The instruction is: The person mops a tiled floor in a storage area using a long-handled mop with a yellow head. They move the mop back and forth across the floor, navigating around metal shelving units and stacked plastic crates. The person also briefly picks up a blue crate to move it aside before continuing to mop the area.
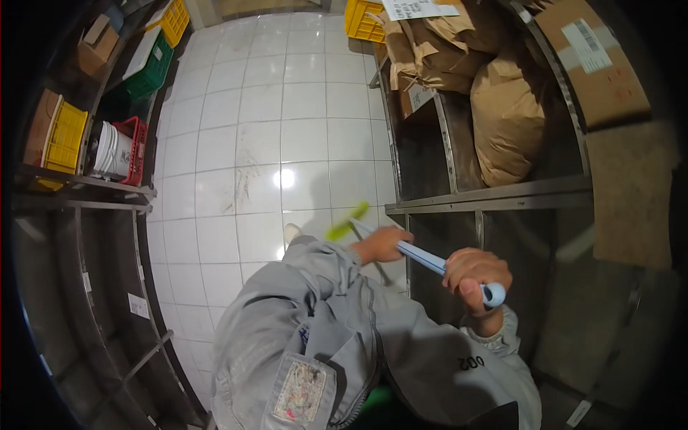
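Both my hands hold the light blue handle (424,257) of a broom or brush with a yellow-green head (346,221). My left hand (382,244) is wrapped around the handle nearer the head, at the cuff of a grey sleeve. Near the handle's rounded top end, my right hand (477,274) is closed around it, farther right. The head is low near the white tiled floor, by the right shelving, and blurred. Whether it touches the tiles I cannot tell. Dark smudges (244,183) mark the tiles to the left of the head.
Metal shelving (537,196) stands at the right with brown paper sacks (508,123) and cardboard boxes (596,70). Along the left, another rack (107,207) holds a yellow crate (67,137), white buckets (115,150) in a red crate (141,153), and a green crate (153,67). Tiled floor runs between.
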`<action>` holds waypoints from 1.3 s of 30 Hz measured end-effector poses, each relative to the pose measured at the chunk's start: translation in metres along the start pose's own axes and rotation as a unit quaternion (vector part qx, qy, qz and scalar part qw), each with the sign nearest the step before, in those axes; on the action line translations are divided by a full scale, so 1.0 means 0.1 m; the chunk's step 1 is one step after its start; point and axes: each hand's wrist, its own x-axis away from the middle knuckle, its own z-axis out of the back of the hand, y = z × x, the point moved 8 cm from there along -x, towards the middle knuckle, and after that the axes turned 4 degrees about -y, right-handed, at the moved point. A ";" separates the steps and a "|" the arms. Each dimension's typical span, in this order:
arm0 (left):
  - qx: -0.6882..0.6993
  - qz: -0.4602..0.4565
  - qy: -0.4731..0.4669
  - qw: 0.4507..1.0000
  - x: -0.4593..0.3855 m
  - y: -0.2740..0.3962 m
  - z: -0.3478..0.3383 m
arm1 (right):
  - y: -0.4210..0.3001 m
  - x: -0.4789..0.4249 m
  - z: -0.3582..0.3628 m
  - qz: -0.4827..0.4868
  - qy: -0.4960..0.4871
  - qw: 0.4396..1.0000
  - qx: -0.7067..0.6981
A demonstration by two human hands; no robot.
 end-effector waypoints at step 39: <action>-0.106 0.159 0.531 0.826 0.21 -0.22 3.63 | 0.90 -3.71 0.11 0.210 -0.240 0.804 -0.502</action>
